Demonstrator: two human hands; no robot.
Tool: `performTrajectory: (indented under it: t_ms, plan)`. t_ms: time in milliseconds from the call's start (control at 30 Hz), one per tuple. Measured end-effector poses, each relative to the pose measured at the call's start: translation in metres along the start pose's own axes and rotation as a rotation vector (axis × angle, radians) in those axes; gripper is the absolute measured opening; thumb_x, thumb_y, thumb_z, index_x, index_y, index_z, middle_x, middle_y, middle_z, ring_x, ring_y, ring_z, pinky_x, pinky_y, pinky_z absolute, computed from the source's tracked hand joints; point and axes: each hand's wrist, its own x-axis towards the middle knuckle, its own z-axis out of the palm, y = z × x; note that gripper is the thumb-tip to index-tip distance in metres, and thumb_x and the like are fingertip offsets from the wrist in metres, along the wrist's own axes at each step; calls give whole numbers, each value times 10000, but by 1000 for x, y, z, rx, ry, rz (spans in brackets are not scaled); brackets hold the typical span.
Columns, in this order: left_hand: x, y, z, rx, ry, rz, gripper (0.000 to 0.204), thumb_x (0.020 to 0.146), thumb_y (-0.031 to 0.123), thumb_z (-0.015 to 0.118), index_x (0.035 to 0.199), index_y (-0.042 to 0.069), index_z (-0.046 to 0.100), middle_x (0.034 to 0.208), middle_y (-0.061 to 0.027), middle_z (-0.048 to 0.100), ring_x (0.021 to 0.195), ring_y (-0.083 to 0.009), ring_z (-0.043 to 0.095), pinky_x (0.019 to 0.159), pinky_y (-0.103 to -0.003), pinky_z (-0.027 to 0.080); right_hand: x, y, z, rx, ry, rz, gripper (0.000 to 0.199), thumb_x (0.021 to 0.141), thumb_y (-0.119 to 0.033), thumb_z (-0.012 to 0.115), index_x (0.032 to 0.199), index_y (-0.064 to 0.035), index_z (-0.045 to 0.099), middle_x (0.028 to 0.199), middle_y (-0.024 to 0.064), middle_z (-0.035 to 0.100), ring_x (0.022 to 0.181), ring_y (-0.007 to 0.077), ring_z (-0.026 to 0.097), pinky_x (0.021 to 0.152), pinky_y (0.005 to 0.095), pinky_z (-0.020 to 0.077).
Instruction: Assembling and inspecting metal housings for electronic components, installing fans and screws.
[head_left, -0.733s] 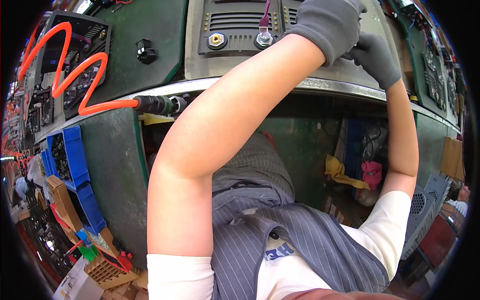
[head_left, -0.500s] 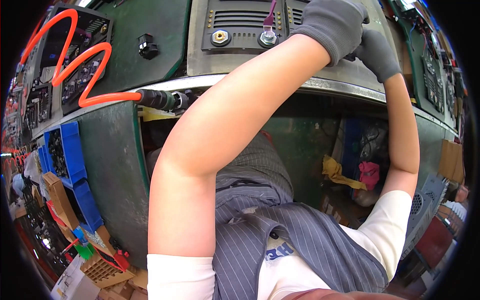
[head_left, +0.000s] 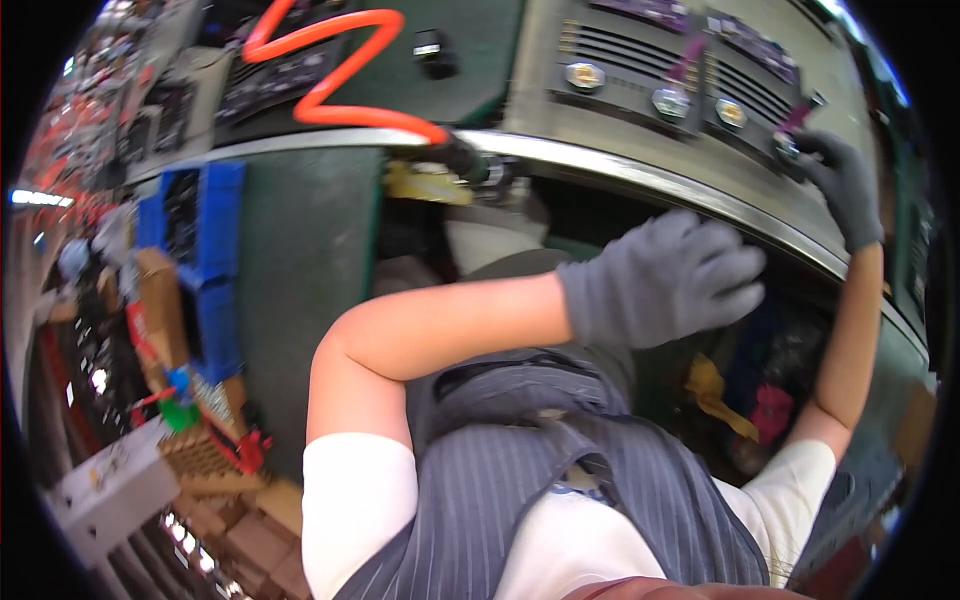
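Head view: blue bins (head_left: 205,250) stacked at left, cardboard boxes (head_left: 200,460) below them, orange coiled hose (head_left: 330,70) above. Left hand (head_left: 665,280) in grey glove, fingers loosely curled, released, hovering below tabletop edge (head_left: 640,175). Right hand (head_left: 845,185) gloved, fingers resting at grey metal panel (head_left: 680,70) with round connectors, grasp cannot tell.

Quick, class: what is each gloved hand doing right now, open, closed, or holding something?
Left hand: open, fingers loosely spread, holding nothing, below the metal bench edge.
Right hand: on the grey panel at a connector; grip cannot be told.
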Motion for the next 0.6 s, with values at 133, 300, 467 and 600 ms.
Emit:
performTrajectory:
  t_ms: [133, 300, 467, 600]
  plan:
    - [-79, -14, -69, -9, -390, -229, 236, 733, 180, 592, 967, 163, 606, 964, -5, 594, 918, -186, 574, 736, -327, 453, 6, 0, 10, -328, 93, 253, 239, 861, -227, 607, 823, 8, 627, 631, 56, 567, 572, 95, 500, 562, 282, 399]
    - [-111, -61, -142, 300, -164, -528, 320, 708, 99, 637, 1026, 112, 605, 961, -84, 607, 799, -255, 603, 704, -374, 484, -6, 22, 19, -65, 216, 100, 321, 872, -313, 584, 818, 4, 599, 663, 130, 577, 571, 152, 517, 574, 330, 402]
    - [-99, -143, -145, 405, 35, -840, 415, 718, 346, 695, 1042, 105, 600, 1030, -136, 563, 949, -321, 580, 773, -409, 493, -3, 97, 25, -36, 205, 115, 355, 926, -300, 524, 962, 37, 632, 792, 93, 644, 712, 122, 565, 662, 285, 428]
    - [-86, -187, -121, 557, 30, -896, 610, 682, 448, 630, 1214, 185, 488, 1091, -176, 525, 897, -361, 602, 769, -481, 480, -26, 151, 38, 305, 427, 244, 432, 923, -206, 517, 1316, -35, 461, 1175, 140, 590, 1047, 217, 568, 901, 314, 436]
